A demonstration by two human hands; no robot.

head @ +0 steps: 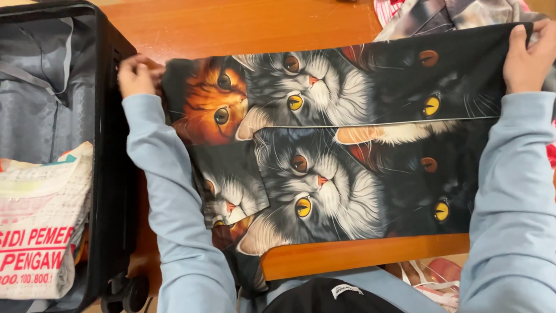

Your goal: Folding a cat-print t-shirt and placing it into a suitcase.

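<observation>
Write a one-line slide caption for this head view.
Left hand and right hand grip opposite ends of a cat-print garment spread on a wooden table, beside an open suitcase.

Cat-print garment (pixel 324 145) lies folded, spread flat on table.

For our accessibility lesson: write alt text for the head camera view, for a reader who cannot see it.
Two hands, left hand and right hand, hold the ends of a cat-print garment spread flat on a wooden table. An open black suitcase containing a printed bag lies to the left.
</observation>
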